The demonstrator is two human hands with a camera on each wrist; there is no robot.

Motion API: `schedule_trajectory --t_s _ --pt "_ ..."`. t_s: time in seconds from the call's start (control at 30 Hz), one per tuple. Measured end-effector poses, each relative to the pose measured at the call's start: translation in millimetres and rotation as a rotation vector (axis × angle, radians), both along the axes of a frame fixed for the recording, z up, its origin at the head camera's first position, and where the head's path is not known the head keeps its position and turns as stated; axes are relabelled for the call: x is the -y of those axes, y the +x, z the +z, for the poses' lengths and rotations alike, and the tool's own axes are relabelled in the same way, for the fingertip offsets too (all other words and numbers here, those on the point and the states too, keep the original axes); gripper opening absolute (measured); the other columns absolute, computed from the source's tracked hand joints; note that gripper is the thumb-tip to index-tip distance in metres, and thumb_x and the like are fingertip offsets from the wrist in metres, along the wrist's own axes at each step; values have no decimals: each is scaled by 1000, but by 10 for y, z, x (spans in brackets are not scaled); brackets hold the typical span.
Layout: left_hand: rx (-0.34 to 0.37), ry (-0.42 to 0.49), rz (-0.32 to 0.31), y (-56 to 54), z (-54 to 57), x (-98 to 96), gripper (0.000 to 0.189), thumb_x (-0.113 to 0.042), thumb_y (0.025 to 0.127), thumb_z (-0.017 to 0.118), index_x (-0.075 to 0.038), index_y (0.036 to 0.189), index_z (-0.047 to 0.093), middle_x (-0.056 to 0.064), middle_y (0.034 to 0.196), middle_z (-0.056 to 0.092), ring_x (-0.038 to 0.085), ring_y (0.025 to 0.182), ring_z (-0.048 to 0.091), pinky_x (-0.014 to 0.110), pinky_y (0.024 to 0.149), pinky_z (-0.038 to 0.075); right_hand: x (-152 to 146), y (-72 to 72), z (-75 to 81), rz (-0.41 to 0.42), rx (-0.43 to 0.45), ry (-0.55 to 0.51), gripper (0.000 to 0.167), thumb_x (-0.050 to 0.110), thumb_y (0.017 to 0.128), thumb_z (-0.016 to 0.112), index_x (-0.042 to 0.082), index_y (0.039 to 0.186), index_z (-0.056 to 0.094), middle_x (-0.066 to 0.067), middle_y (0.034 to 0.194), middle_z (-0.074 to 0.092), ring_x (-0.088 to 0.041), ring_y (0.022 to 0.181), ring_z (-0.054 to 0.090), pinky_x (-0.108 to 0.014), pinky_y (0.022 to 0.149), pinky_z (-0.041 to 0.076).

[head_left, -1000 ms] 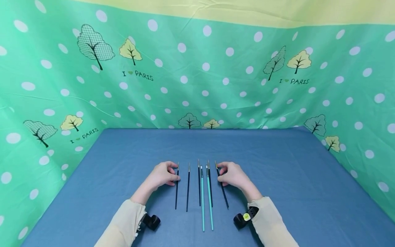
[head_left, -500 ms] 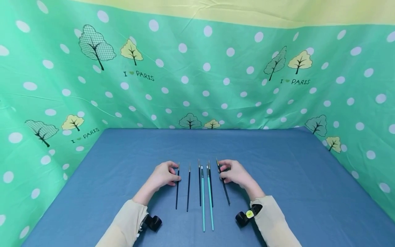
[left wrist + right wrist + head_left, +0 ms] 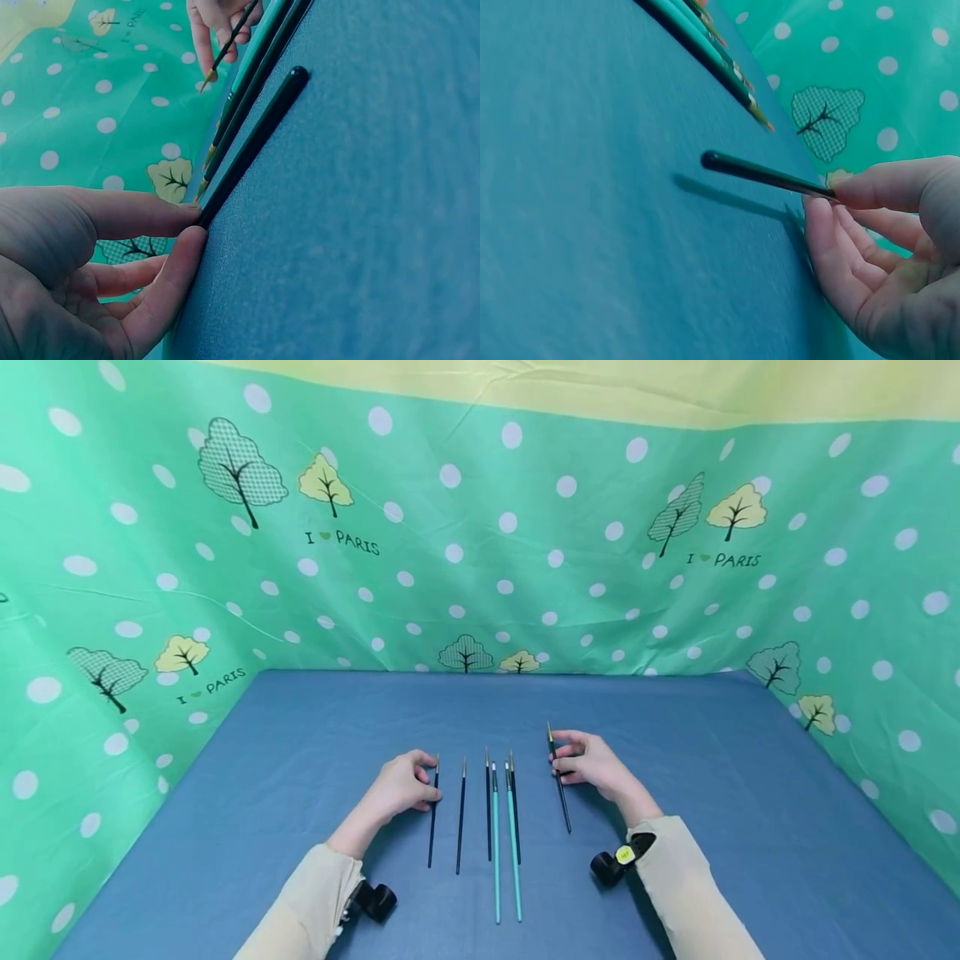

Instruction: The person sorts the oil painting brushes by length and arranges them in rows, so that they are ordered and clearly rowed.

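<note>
My left hand (image 3: 401, 783) pinches a thin black paintbrush (image 3: 431, 843) at the left end of a row of brushes. In the left wrist view its thumb and forefinger meet on the black handle (image 3: 259, 139), which lies close along the cloth. My right hand (image 3: 597, 766) holds another black paintbrush (image 3: 563, 802) between thumb and fingers, to the right of the row. Its handle (image 3: 765, 174) is raised off the cloth, with a shadow below it in the right wrist view.
Between the hands lie a black paintbrush (image 3: 461, 827), a second black one (image 3: 488, 818), a third (image 3: 517, 835), a teal paintbrush (image 3: 497, 868) and another teal one (image 3: 515, 868). Blue cloth (image 3: 337, 710) covers the table; a green dotted curtain (image 3: 420, 527) stands behind and at both sides.
My right hand has moved right and away from me, lifting its black paintbrush away from the row. The left hand stays at its brush; the whole head view has shifted slightly.
</note>
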State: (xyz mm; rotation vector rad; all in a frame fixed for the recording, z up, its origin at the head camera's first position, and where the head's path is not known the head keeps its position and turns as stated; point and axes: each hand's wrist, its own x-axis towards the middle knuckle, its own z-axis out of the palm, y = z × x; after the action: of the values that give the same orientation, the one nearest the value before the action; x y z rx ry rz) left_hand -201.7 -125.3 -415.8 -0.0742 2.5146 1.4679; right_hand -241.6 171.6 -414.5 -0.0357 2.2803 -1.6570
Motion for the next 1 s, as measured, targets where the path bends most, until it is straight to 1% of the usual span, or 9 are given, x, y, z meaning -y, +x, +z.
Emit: schedule_trajectory --t_s 0.23,0.37,0.67,0.9,1.0 --pt "2 13 7 -12 -8 2 46 4 72 70 -1 115 54 9 79 48 17 52 56 27 51 55 -65 -150 24 -40 -9 3 54 0 86 57 9 137 40 -16 101 54 -16 78 63 -30 67 58" --pt "11 18 12 -6 -14 4 45 5 72 69 -1 115 54 9 78 48 17 52 56 27 51 55 -72 -251 28 -41 -1 -2 55 1 87 57 9 138 38 -15 100 54 -15 78 63 -30 68 58" --pt "3 33 11 -17 11 0 44 5 73 68 -2 115 54 9 78 48 17 51 57 28 51 56 -64 -483 80 -74 -15 -5 55 4 87 58 10 138 38 -17 111 52 -17 87 62 -28 74 57" --pt "14 38 7 -28 -9 1 45 5 73 68 -2 115 54 9 78 48 17 52 56 28 51 56 -11 -575 58 -91 -25 -5 53 5 88 57 9 137 39 -15 108 53 -19 88 61 -28 75 57" --pt "20 39 16 -25 -14 6 44 5 73 69 -2 115 54 9 78 48 17 51 56 28 51 56 11 -617 46 -89 -34 7 53 4 88 56 8 138 39 -17 109 54 -17 88 62 -29 74 57"
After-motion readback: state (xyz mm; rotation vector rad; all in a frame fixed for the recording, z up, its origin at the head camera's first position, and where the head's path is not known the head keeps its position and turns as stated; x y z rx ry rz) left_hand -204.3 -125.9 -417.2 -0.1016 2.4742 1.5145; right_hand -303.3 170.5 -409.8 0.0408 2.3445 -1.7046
